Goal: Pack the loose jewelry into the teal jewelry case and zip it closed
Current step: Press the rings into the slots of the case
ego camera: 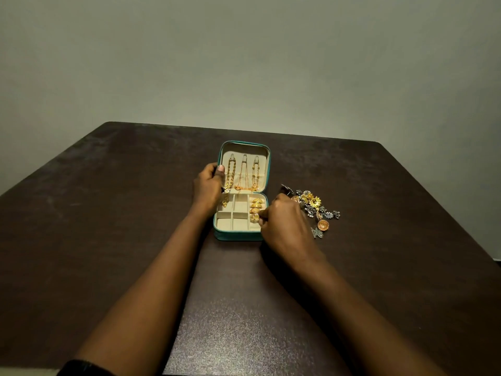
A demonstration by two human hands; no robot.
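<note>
The teal jewelry case (235, 236) lies open at the centre of the frame on a dark brown table (108, 213), its lid (267, 169) tipped up and back. Three gold chains (245, 172) hang inside the lid; the lower end of the left one spills into the base. The base is split into cream compartments, and the right column holds a row of gold domed pieces (256, 204), too small to tell whether they are rings or earrings. The left hand (207, 187) grips the lid's left edge, thumb on the rim and fingers curled behind it, hiding that side of the case. The right hand (282, 223) covers the base's right wall, fingers curled narrow with the tips at the domed pieces; whether they pinch one cannot be told. Just right of that hand, partly hidden behind it, lies the loose jewelry (315, 206), a heap of gold and silver pieces blurred together. Bare tabletop spreads wide to the left, right and near side of the case, with a narrower strip behind it before the far edge and the plain wall (244, 63). A dark sleeve (81, 369) is cut off at the lower left.
</note>
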